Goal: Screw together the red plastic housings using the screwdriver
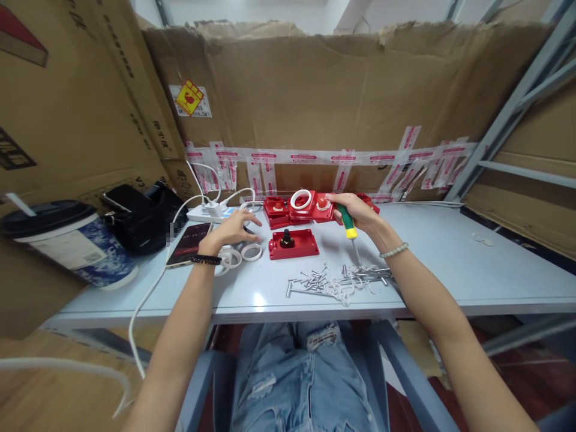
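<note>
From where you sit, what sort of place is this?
Probably a makeshift workbench, perhaps in a workshop or storeroom: the right hand holds a screwdriver, loose screws lie piled on the table, and tall cardboard stands behind it.

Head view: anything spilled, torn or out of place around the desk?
Yes: small metal parts lie in a loose scatter near the front of the desk, mixed with white stringy bits, so they look spilled. Behind, the cardboard has a ragged top edge, as if torn.
</note>
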Action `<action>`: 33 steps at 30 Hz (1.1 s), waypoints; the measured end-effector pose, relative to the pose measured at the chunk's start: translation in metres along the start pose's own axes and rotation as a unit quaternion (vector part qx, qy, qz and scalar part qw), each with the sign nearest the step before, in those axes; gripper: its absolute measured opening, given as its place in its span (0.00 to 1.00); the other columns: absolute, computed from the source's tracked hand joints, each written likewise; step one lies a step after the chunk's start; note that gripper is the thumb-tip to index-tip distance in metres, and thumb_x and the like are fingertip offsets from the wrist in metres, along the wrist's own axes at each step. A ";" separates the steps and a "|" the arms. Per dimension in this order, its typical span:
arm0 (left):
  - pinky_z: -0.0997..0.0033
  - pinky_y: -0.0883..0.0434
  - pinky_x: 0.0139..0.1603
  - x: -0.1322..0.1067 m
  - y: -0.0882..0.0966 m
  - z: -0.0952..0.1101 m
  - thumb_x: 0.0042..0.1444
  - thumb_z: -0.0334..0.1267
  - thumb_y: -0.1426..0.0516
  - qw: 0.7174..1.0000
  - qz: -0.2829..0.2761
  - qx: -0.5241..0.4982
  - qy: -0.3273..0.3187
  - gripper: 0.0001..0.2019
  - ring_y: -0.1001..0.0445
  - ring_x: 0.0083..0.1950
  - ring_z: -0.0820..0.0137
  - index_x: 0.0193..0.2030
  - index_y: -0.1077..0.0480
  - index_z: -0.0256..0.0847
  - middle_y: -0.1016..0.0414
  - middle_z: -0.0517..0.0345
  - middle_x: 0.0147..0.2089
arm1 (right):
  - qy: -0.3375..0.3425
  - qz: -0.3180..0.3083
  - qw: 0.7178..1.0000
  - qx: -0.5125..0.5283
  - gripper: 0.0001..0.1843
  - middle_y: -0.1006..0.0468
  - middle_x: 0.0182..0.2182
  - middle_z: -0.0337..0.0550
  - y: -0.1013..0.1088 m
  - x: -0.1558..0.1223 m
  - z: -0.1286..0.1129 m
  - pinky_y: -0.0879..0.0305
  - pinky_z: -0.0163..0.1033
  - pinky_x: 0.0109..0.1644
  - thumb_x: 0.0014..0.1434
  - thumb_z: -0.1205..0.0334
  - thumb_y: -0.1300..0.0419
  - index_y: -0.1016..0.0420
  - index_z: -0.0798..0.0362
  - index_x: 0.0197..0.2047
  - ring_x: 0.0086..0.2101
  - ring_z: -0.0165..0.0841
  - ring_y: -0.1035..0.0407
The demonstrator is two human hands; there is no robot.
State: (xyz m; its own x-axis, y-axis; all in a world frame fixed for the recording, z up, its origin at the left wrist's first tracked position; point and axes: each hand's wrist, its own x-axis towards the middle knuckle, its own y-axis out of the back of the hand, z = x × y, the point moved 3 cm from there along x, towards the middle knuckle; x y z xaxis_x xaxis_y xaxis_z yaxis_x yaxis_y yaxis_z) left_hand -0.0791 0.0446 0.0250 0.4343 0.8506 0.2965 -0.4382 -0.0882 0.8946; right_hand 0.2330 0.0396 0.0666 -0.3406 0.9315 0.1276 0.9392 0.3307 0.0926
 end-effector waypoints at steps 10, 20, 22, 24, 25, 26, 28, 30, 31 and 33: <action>0.61 0.33 0.52 0.004 0.007 0.062 0.60 0.51 0.48 0.968 0.221 -0.073 -0.095 0.24 0.30 0.47 0.65 0.59 0.38 0.41 0.31 0.49 0.49 | 0.048 0.002 0.996 -0.075 0.17 0.38 0.12 0.33 -0.018 -0.008 -0.006 0.51 0.33 0.22 0.56 0.55 0.41 0.35 0.53 0.19 0.16 0.22 0.46; 0.58 0.36 0.48 0.023 -0.011 0.095 0.61 0.55 0.52 0.946 0.233 0.122 -0.191 0.21 0.33 0.47 0.58 0.51 0.35 0.42 0.32 0.47 0.46 | 0.072 0.001 0.987 -0.140 0.16 0.39 0.12 0.32 -0.038 -0.027 -0.022 0.52 0.34 0.22 0.57 0.58 0.43 0.36 0.53 0.19 0.16 0.22 0.46; 0.58 0.37 0.46 0.024 -0.012 0.094 0.60 0.56 0.53 0.945 0.232 0.138 -0.184 0.21 0.32 0.43 0.58 0.46 0.35 0.41 0.31 0.48 0.41 | 0.080 0.001 0.986 -0.144 0.15 0.39 0.12 0.32 -0.039 -0.027 -0.022 0.51 0.34 0.22 0.56 0.58 0.43 0.35 0.53 0.20 0.16 0.22 0.45; 0.58 0.37 0.45 0.025 -0.013 0.096 0.60 0.55 0.53 0.945 0.237 0.136 -0.179 0.20 0.32 0.41 0.58 0.44 0.35 0.40 0.30 0.48 0.38 | 0.092 0.008 0.984 -0.155 0.15 0.40 0.12 0.32 -0.040 -0.028 -0.022 0.51 0.33 0.22 0.56 0.57 0.43 0.34 0.54 0.21 0.16 0.22 0.45; 0.58 0.37 0.44 0.026 -0.014 0.097 0.60 0.54 0.54 0.945 0.244 0.127 -0.175 0.19 0.32 0.41 0.58 0.43 0.36 0.40 0.30 0.49 0.38 | 0.099 0.012 0.982 -0.160 0.15 0.40 0.13 0.31 -0.041 -0.029 -0.023 0.51 0.33 0.22 0.56 0.57 0.43 0.34 0.54 0.21 0.16 0.22 0.45; 0.59 0.37 0.44 0.026 -0.015 0.098 0.60 0.53 0.54 0.945 0.253 0.114 -0.171 0.18 0.32 0.41 0.59 0.42 0.36 0.41 0.30 0.49 0.38 | 0.106 0.016 0.981 -0.164 0.15 0.40 0.13 0.31 -0.042 -0.030 -0.023 0.51 0.33 0.22 0.56 0.56 0.43 0.34 0.53 0.22 0.17 0.22 0.45; 0.59 0.37 0.45 0.026 -0.017 0.101 0.60 0.50 0.54 0.946 0.273 0.084 -0.154 0.15 0.32 0.40 0.60 0.42 0.38 0.41 0.30 0.50 0.37 | 0.121 0.026 0.976 -0.178 0.15 0.39 0.13 0.32 -0.044 -0.033 -0.025 0.50 0.33 0.23 0.57 0.55 0.44 0.34 0.53 0.23 0.17 0.23 0.44; 0.60 0.37 0.43 0.026 -0.018 0.104 0.60 0.48 0.53 0.945 0.299 0.050 -0.126 0.13 0.32 0.38 0.61 0.42 0.40 0.41 0.31 0.53 0.35 | 0.146 0.046 0.967 -0.203 0.15 0.37 0.15 0.33 -0.047 -0.038 -0.029 0.48 0.34 0.24 0.58 0.54 0.45 0.33 0.53 0.24 0.18 0.24 0.43; 0.60 0.36 0.42 0.027 -0.018 0.107 0.60 0.48 0.53 0.944 0.310 0.029 -0.110 0.13 0.32 0.36 0.63 0.42 0.41 0.41 0.32 0.54 0.33 | 0.166 0.058 0.959 -0.222 0.15 0.35 0.17 0.35 -0.049 -0.041 -0.031 0.46 0.34 0.25 0.58 0.54 0.46 0.34 0.53 0.24 0.19 0.25 0.41; 0.62 0.36 0.39 0.029 -0.019 0.113 0.62 0.48 0.54 0.942 0.325 -0.037 -0.074 0.12 0.32 0.33 0.65 0.43 0.43 0.41 0.34 0.58 0.31 | 0.214 0.088 0.931 -0.281 0.15 0.32 0.21 0.38 -0.054 -0.048 -0.036 0.45 0.35 0.29 0.59 0.54 0.47 0.34 0.53 0.25 0.23 0.26 0.39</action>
State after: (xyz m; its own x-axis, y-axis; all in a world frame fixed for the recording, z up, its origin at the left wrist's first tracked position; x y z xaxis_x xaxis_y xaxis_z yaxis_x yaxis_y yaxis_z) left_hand 0.0308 0.0122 0.0547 0.1583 0.5474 0.8217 -0.7000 -0.5247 0.4844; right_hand 0.1969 -0.0285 0.0906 -0.2831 0.7784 0.5603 0.8514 -0.0650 0.5205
